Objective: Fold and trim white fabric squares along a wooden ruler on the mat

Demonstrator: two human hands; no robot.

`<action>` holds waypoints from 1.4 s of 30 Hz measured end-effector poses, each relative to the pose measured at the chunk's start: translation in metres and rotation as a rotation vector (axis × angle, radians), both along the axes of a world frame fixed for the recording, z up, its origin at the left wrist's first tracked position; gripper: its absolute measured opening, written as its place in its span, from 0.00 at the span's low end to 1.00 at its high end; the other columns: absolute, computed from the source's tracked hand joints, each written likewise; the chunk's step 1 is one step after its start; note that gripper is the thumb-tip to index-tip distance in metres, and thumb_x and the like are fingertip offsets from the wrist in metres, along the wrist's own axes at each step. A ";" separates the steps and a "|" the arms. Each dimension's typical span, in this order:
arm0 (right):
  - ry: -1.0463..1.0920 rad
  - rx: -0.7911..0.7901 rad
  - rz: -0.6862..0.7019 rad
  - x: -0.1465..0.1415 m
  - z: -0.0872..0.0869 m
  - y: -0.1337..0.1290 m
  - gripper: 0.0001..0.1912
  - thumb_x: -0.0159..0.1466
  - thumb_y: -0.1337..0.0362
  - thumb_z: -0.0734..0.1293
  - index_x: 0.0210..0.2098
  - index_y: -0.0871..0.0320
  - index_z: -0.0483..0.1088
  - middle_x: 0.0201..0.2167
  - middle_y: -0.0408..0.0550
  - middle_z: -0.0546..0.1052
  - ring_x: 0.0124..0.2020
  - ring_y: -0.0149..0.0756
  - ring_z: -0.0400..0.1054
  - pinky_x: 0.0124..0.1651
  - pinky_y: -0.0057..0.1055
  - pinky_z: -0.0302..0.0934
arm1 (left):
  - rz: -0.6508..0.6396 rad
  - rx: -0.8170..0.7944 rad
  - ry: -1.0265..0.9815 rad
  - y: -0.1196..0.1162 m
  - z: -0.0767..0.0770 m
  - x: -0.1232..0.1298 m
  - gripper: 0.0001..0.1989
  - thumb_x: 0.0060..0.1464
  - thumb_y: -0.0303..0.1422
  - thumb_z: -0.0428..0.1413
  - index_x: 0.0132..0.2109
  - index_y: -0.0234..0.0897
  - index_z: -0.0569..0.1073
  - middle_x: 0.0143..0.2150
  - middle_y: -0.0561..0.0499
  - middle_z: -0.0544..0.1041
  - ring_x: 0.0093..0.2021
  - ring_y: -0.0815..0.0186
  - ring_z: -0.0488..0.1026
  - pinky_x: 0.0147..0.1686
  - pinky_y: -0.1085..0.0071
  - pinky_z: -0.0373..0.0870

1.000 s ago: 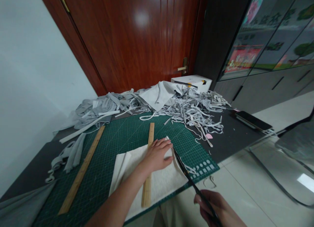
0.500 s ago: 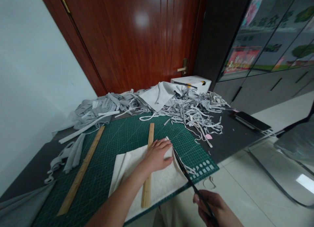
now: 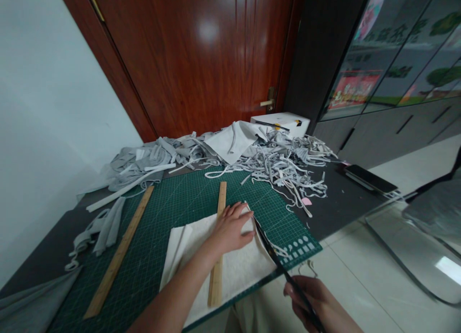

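A folded piece of cream cloth (image 3: 239,263) lies on the green cutting mat (image 3: 173,198), with a wooden ruler (image 3: 215,285) across it. My left hand (image 3: 232,229) rests flat over the ruler and the cloth near its far right corner, fingers stretched out. In my right hand (image 3: 309,297), below the mat's front right corner, is a pair of long black scissors (image 3: 284,270). Their blades run along the cloth's right edge, up to beside my left thumb. A thin cut strip (image 3: 279,250) lies just right of the blades. Whether the blades are parted is hard to see.
A second wooden ruler (image 3: 122,246) lies on the left of the mat. Grey and white fabric scraps (image 3: 273,160) are heaped at the back, before a white box (image 3: 288,119). A dark phone-like slab (image 3: 370,178) sits at the table's right edge.
My right hand and the scissor handles have shifted very slightly down and to the right. My left hand, the cloth and the ruler stay in place.
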State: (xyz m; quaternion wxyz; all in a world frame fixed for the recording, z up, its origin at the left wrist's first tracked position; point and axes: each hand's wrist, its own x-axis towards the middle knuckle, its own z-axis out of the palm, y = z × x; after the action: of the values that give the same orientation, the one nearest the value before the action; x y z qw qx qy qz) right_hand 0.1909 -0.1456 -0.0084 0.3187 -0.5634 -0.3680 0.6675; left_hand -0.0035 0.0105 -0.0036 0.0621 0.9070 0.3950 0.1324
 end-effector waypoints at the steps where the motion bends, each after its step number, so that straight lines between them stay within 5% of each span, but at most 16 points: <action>1: -0.006 0.004 0.003 -0.001 0.001 0.001 0.27 0.52 0.39 0.64 0.27 0.58 0.60 0.12 0.32 0.57 0.10 0.18 0.45 0.13 0.20 0.37 | 0.000 -0.002 0.000 0.000 0.000 0.000 0.28 0.52 0.41 0.55 0.60 0.43 0.64 0.64 0.47 0.60 0.65 0.54 0.53 0.62 0.51 0.51; 21: 0.024 0.018 -0.002 -0.004 -0.003 0.006 0.24 0.53 0.42 0.64 0.29 0.59 0.61 0.11 0.32 0.57 0.09 0.18 0.44 0.12 0.19 0.39 | 0.017 -0.047 0.020 0.002 -0.005 0.001 0.33 0.52 0.43 0.53 0.64 0.41 0.55 0.66 0.49 0.58 0.66 0.58 0.50 0.64 0.53 0.46; 28: -0.012 0.004 0.010 -0.002 -0.006 0.005 0.23 0.54 0.43 0.64 0.30 0.59 0.62 0.12 0.32 0.57 0.10 0.18 0.45 0.12 0.19 0.38 | 0.056 -0.051 -0.004 0.002 -0.004 0.001 0.33 0.50 0.42 0.55 0.61 0.38 0.57 0.64 0.44 0.60 0.65 0.58 0.52 0.63 0.55 0.47; 42: -0.023 0.020 0.024 -0.003 0.004 0.006 0.24 0.53 0.43 0.64 0.29 0.59 0.60 0.12 0.33 0.58 0.10 0.18 0.45 0.13 0.20 0.39 | 0.026 -0.080 0.009 0.001 0.000 0.001 0.30 0.52 0.42 0.53 0.61 0.42 0.60 0.65 0.50 0.59 0.66 0.57 0.50 0.63 0.52 0.47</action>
State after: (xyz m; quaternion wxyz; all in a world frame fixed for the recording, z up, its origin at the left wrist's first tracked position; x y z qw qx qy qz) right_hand 0.1877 -0.1400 -0.0049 0.3119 -0.5636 -0.3849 0.6610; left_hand -0.0023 0.0114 -0.0038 0.0948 0.8991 0.4119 0.1135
